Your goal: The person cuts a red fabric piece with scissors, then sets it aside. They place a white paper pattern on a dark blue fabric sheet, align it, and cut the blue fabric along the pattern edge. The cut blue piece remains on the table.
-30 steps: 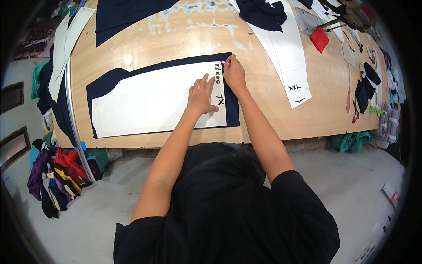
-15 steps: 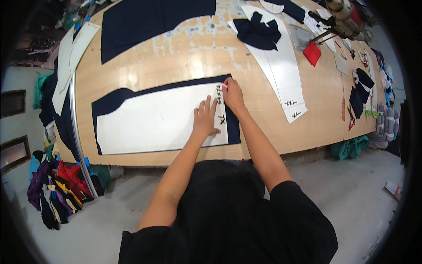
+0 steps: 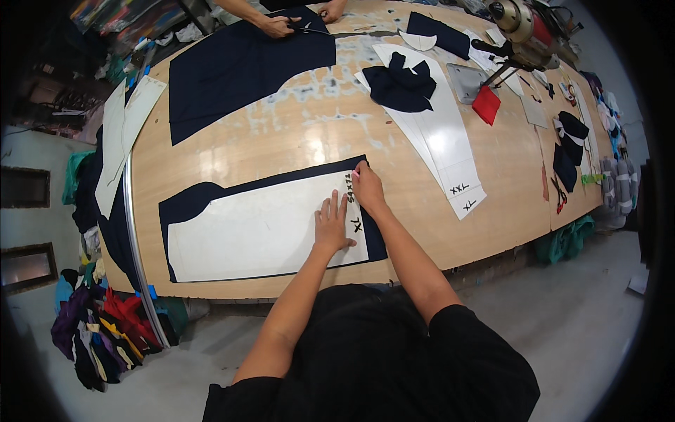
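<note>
A white card pattern piece (image 3: 260, 235) lies on dark navy fabric (image 3: 190, 199) near the front edge of the table. My left hand (image 3: 332, 226) presses flat on the pattern near its right end, fingers spread. My right hand (image 3: 367, 188) pinches a small pink piece of tailor's chalk (image 3: 356, 174) at the pattern's top right corner. A strip of the navy fabric shows beyond the pattern's upper and right edges.
Across the table a co-worker's hand (image 3: 278, 27) works scissors (image 3: 309, 29) in a larger navy cloth (image 3: 239, 77). Long white patterns (image 3: 436, 133) lie to the right, a cutting machine (image 3: 517, 21) at the back right. Red-handled scissors (image 3: 560, 197) rest further right. A metal rail (image 3: 131, 211) runs at the left.
The view has tilted up, so the table sits lower in it and a co-worker's hands with scissors now show. My hands keep nearly the same place on the pattern.
</note>
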`<state>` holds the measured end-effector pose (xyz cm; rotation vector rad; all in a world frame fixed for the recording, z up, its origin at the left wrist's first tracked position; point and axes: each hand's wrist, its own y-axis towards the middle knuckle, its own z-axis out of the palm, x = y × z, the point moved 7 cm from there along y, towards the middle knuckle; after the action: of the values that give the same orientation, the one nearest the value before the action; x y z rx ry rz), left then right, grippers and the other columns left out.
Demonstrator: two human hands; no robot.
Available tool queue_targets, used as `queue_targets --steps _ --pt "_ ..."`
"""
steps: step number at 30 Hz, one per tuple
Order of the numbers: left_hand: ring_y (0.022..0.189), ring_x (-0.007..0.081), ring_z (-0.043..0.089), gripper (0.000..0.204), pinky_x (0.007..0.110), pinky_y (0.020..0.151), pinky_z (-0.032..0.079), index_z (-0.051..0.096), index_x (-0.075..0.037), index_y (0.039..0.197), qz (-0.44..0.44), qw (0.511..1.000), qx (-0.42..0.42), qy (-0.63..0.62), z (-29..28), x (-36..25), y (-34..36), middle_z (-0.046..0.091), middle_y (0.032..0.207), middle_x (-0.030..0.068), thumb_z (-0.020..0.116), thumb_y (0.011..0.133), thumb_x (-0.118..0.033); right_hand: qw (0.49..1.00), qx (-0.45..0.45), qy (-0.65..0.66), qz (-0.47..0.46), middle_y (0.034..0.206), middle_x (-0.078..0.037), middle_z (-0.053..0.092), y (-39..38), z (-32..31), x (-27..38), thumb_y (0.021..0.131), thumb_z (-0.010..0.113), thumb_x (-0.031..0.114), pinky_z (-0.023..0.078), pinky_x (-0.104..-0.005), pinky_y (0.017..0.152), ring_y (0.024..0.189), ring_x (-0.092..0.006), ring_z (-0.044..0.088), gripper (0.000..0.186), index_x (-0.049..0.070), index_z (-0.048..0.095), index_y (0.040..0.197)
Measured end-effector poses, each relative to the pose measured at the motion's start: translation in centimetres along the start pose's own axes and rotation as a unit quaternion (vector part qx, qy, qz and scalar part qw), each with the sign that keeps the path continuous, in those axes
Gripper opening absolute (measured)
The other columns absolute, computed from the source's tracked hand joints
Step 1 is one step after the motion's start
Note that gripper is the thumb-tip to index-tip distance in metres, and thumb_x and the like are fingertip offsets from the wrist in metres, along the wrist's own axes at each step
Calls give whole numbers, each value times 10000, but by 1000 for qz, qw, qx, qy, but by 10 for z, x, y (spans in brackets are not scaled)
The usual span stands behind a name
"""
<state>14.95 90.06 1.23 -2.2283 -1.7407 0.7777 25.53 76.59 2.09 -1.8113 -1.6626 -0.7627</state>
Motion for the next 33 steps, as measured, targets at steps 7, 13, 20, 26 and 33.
queue_targets --steps 7,13,20,26,33 --pt "1626 434 154 1524 639 1270 249 69 -167 1743 0 1000 10 -18 -3 -1 0 21 1808 164 1022 594 -473 1000 18 3 16 1020 -287 693 -4 3 -2 1042 590 104 546 -580 825 973 -500 686 148 -1 542 1136" --pt "1625 415 170 1529 612 1258 250 96 -169 1744 2 1000 -4 -6 2 0 2 33 1813 156 1024 575 -497 1000 13 -1 20 1072 -289 683 -4 10 -8 1051 576 121 558 -582 857 992 -492 686 182 -5 534 1176" --pt "1610 433 181 1549 612 1232 279 78 -138 1743 17 999 -16 22 3 -1 3 29 1809 171 1010 574 -541 999 -3 -11 30 1022 -240 665 -12 -1 2 1056 561 124 547 -565 839 978 -471 673 150 44 551 1182" --pt "1602 439 194 1576 622 1218 289 66 -138 1744 20 999 -31 24 6 0 3 48 1804 176 1021 553 -533 999 4 -23 39 1045 -230 664 -13 -6 8 1061 554 129 550 -558 864 1011 -457 671 155 49 561 1194" --pt "1603 455 167 1585 614 1222 293 28 -124 1741 19 999 -19 30 7 0 4 5 1800 195 1018 567 -519 1000 -8 -16 22 1035 -241 658 -11 -3 6 1047 574 114 543 -563 867 1011 -464 665 147 31 573 1169"
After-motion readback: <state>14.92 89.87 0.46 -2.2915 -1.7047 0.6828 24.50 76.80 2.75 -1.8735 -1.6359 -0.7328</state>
